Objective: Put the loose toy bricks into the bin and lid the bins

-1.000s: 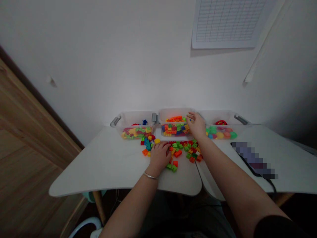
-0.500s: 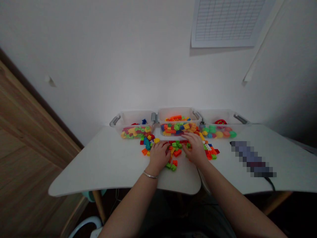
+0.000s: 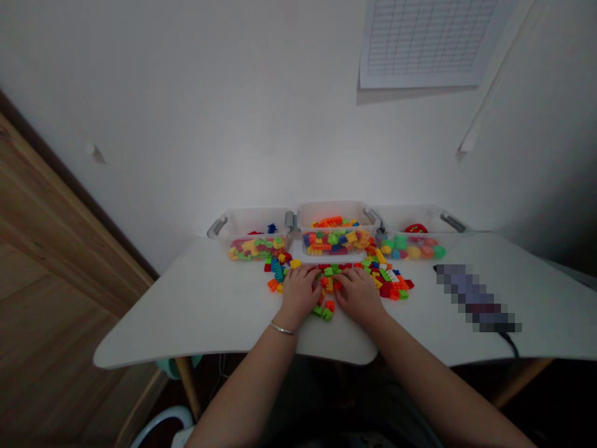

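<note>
Colourful plastic building bricks [image 3: 326,313] lie in a loose heap on the white table, on both sides of my hands and between them. My left hand [image 3: 300,292], with a silver bangle at its wrist, rests over the heap with its fingers curled in. What its fingertips grip is hidden. Opposite it, my right hand [image 3: 359,294] has its fingers bent and the thumb close to the index finger, at a red-orange brick [image 3: 337,286]. An orange-yellow brick [image 3: 329,285] shows in the narrow gap between the hands.
Three clear bins stand along the wall: a left bin [image 3: 254,219], a middle bin [image 3: 333,211] with bricks, and a right bin [image 3: 433,218] with round coloured pieces. A pixelated object [image 3: 473,298] with a cable lies on the table's right. A printed sheet [image 3: 424,46] hangs above.
My right hand has drawn back from beside the middle bin, moving left and nearer to me, and its fingers have curled in. My left hand has stayed almost still.
</note>
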The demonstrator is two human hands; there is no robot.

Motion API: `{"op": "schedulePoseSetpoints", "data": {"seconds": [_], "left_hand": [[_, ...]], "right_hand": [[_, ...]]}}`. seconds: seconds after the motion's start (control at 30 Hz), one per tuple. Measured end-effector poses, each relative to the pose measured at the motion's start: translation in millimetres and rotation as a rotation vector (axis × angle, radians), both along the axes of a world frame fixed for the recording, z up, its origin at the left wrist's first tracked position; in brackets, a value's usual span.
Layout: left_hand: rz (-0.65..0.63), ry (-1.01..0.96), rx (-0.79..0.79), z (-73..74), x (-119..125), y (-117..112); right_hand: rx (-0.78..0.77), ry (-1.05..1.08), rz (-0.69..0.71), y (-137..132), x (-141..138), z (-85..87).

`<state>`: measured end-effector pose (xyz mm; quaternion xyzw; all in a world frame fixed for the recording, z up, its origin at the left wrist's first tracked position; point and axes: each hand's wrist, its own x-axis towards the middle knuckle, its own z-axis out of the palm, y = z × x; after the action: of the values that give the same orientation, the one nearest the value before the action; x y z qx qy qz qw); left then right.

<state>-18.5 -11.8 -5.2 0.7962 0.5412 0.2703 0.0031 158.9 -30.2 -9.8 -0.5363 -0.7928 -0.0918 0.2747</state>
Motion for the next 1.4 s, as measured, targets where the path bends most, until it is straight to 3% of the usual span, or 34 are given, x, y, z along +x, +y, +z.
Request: {"op": "schedulePoseSetpoints", "data": {"seconds": [0.33,0.6,0.93,1.13,1.4], "left_hand": [[-0.012,-0.004,0.019,-3.0,-1,1],[0.010,-0.013,0.060,5.0,1,-4],[-0.190,-0.002,0.014,6.3,4,-4],[-0.173,0.028,-0.022,2.4,2,-1],[-0.164,0.005,-0.037,3.0,2,-1]], "right_hand": [[-0.015,0.031,-0.065,3,3,-6.3],[0.074,0.142,-0.025,5,5,-9.0],[0.078,0.222,-0.011,9,2,-10.8],[0.106,0.447,0.009,13,7,-10.6],[0.250,0.793,-0.160,24,29,8.1]]}}
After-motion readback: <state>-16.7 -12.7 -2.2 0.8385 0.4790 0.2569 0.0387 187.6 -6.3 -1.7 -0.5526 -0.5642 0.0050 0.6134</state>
